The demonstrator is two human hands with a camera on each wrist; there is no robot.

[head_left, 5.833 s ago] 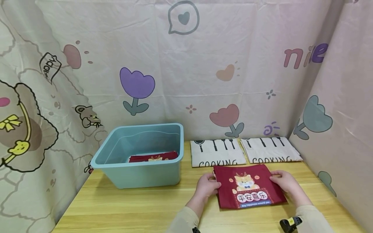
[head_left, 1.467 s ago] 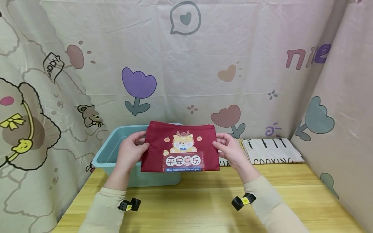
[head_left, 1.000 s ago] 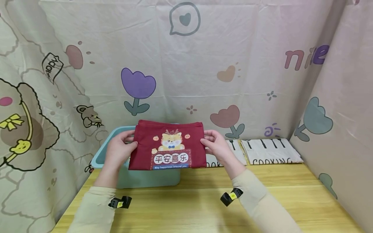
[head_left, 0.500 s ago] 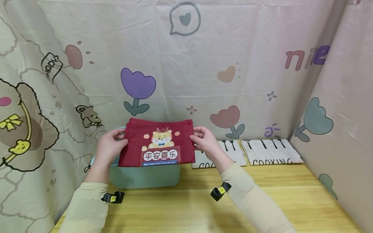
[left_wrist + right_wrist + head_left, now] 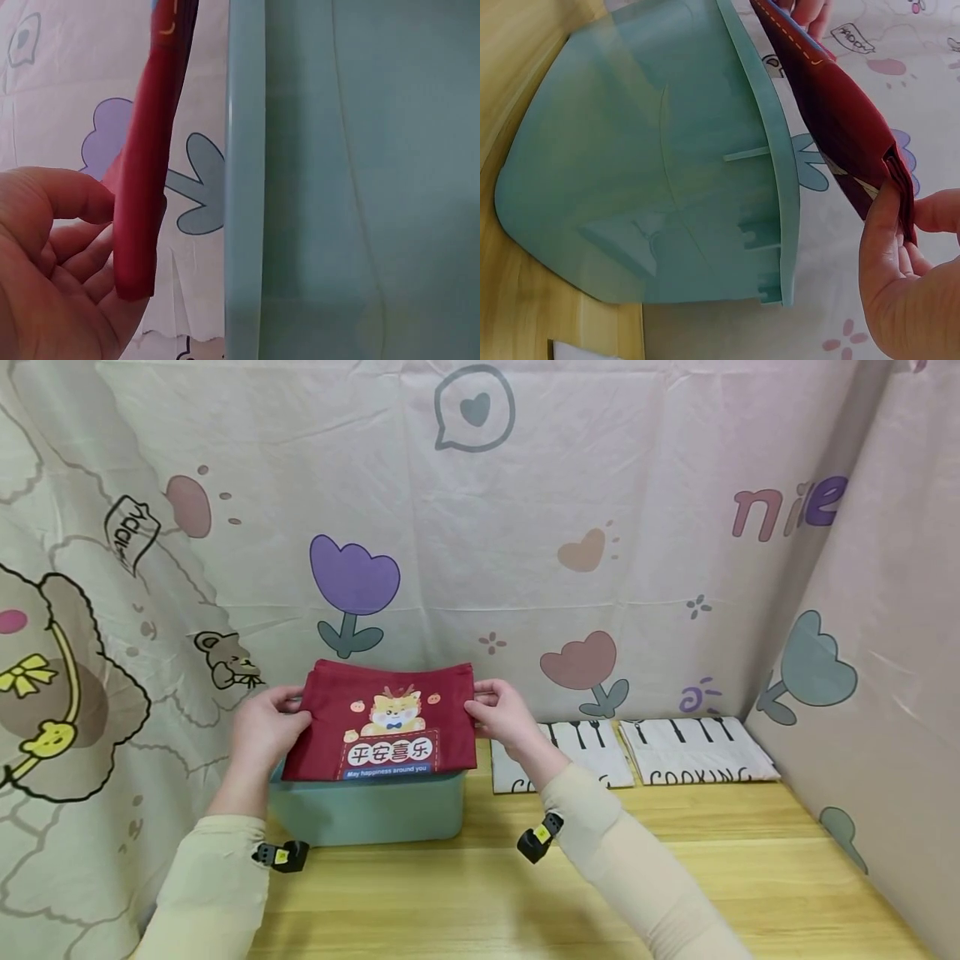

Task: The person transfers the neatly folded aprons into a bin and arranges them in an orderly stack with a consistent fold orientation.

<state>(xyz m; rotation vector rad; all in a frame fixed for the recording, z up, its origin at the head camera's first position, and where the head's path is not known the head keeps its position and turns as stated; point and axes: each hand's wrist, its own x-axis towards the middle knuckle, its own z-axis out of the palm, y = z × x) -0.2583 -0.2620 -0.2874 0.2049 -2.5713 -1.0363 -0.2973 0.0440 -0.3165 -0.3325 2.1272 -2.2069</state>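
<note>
Between both hands a folded red cloth (image 5: 382,722), printed with a cartoon animal, Chinese characters and a blue strip, is held above the teal plastic bin (image 5: 367,814). My left hand (image 5: 262,731) pinches its left edge, thumb in front and fingers behind. At the right edge my right hand (image 5: 510,718) pinches it the same way. In the left wrist view the cloth (image 5: 142,165) shows edge-on beside the bin's rim (image 5: 244,180). The right wrist view shows the cloth's folded layers (image 5: 840,120) above the bin wall (image 5: 690,150). The bin's inside is hidden in the head view.
Two folded white cloths with utensil prints, a left one (image 5: 592,756) and a right one (image 5: 697,752), lie side by side at the back right of the wooden table (image 5: 480,893). A printed curtain (image 5: 480,543) stands behind and at both sides.
Both hands have lifted the red cloth from the right of the table and carried it left over the bin. In the last second it has moved further left, covering another red cloth seen inside earlier.
</note>
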